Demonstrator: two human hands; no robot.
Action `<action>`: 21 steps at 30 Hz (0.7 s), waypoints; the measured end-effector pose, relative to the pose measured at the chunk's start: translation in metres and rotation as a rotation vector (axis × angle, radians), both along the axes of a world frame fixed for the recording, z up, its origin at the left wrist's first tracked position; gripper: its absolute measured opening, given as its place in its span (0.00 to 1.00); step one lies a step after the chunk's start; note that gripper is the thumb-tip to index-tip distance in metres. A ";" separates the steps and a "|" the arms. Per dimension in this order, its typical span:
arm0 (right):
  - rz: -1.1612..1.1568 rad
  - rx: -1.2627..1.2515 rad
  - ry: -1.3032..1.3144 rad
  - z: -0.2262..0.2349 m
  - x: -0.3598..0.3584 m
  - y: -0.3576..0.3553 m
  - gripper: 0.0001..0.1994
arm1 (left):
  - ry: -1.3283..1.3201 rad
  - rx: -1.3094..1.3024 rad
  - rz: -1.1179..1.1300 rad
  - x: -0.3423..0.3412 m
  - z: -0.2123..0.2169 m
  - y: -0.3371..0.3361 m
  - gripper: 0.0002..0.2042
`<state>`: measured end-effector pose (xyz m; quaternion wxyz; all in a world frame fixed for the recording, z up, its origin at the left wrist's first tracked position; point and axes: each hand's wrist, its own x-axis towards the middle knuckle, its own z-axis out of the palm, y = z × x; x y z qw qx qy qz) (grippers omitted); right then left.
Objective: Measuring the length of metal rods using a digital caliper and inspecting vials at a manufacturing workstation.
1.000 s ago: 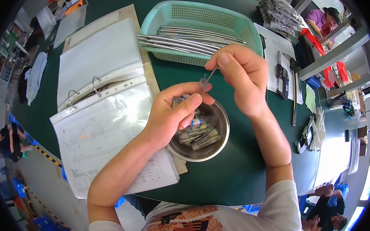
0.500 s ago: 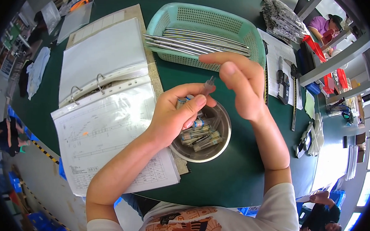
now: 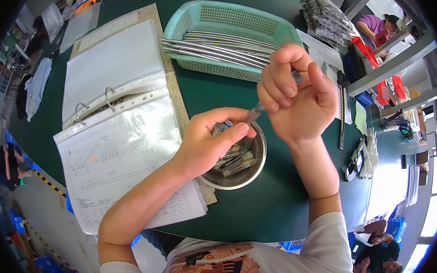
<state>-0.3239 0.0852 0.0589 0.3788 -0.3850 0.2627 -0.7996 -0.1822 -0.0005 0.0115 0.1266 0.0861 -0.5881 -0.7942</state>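
My left hand (image 3: 210,141) is closed, pinching a small clear tube (image 3: 253,114) between thumb and forefinger. More small tubes with blue rims (image 3: 224,126) are tucked in its palm. My right hand (image 3: 301,94) is just above and to the right, fingers curled round a slim thing with a rounded grey, see-through end (image 3: 296,76). Its lower tip meets the top of the pinched tube; the fingers hide its middle, so I cannot tell its kind. Under my left hand a round metal bowl (image 3: 260,171) holds several clear tubes (image 3: 239,165) with coloured bands.
A pale green plastic basket (image 3: 218,66) with several thin metal rods (image 3: 224,48) stands beyond my hands. An open ring binder (image 3: 116,87) with drawings lies at the left. At the right are a caliper (image 3: 342,94) and white gloves (image 3: 370,153). Other people sit farther off.
My right hand has turned palm inward and curled its fingers, with a grey end now showing between them. The pinched tube's tip now meets that hand. The whole view has shifted slightly.
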 end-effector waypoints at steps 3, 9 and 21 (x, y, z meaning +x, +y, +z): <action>0.103 -0.016 0.127 -0.006 -0.002 -0.001 0.20 | -0.002 0.003 0.005 0.000 0.000 0.000 0.12; -0.006 -0.017 0.273 -0.008 0.001 0.000 0.19 | 0.026 0.010 0.031 -0.001 0.002 0.001 0.11; 0.012 -0.035 0.175 -0.010 0.002 -0.001 0.16 | -0.007 0.031 -0.002 0.000 0.006 -0.001 0.11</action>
